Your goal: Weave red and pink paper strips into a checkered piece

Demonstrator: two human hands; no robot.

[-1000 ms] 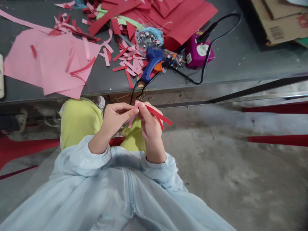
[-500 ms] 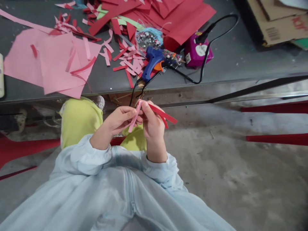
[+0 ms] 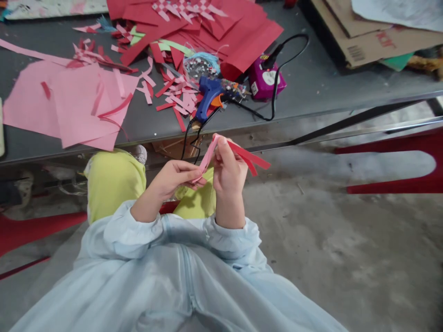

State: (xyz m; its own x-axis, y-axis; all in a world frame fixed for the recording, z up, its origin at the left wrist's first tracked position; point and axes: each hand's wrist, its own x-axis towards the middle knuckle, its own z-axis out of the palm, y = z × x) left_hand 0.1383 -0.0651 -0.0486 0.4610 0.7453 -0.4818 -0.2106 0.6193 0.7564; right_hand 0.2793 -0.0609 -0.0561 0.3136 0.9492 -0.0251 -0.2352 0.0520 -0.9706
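Above my lap, in front of the table edge, both hands hold folded paper strips. My left hand (image 3: 180,176) pinches the lower end of a pink paper strip (image 3: 209,157) between thumb and fingers. My right hand (image 3: 229,168) is closed on the upper end of the pink strip, where it meets red paper strips (image 3: 249,156). Two red tails stick out to the right past my right hand. How the strips interlock is hidden under my right thumb and fingers.
On the dark table (image 3: 138,124) lie pink sheets (image 3: 79,103), red sheets (image 3: 238,41), paper scraps (image 3: 183,94), and a blue glue gun (image 3: 209,97). Its cord hangs over the edge. A purple power socket (image 3: 266,80) and cardboard (image 3: 374,46) are further right.
My hands have drawn apart, the right one moving right with the red strips. The pink strip now stretches between them. The view has shifted, showing more of the table's far side.
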